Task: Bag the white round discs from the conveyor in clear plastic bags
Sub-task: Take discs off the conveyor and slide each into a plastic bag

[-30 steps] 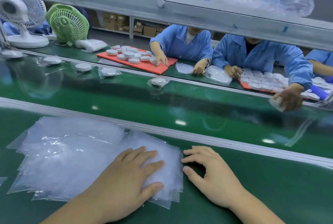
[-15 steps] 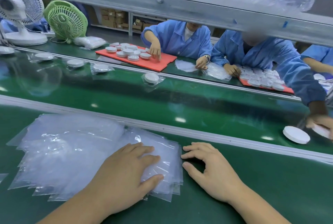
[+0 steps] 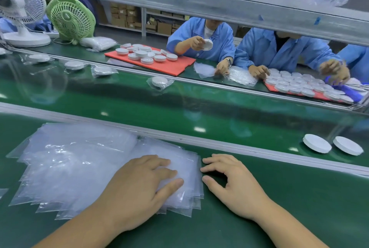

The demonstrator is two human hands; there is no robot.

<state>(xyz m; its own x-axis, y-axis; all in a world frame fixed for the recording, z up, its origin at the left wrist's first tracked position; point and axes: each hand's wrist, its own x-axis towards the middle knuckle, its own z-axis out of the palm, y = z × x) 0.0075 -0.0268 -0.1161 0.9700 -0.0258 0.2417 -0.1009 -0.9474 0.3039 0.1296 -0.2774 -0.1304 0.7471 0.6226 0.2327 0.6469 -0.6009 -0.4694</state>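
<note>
A fanned stack of clear plastic bags (image 3: 75, 163) lies on the green bench in front of me. My left hand (image 3: 139, 187) rests flat on the stack's right end, fingers spread. My right hand (image 3: 233, 183) sits just right of the stack, its fingertips touching the bags' right edge, fingers loosely bent and holding nothing. Two bare white round discs (image 3: 316, 143) (image 3: 347, 145) lie side by side on the green conveyor belt (image 3: 199, 112) at the far right. Bagged discs, such as one (image 3: 159, 82) mid-belt, lie further left along the belt.
A metal rail (image 3: 219, 144) separates my bench from the belt. Across the belt, people in blue coats handle discs over red trays (image 3: 179, 66) (image 3: 269, 87). Two fans (image 3: 69, 18) (image 3: 20, 12) stand at the back left. An overhead beam (image 3: 199, 2) carries loose plastic.
A second bare disc has appeared beside the first on the belt at the right, and the reaching hand there is gone. My hands have stayed where they were on the bags.
</note>
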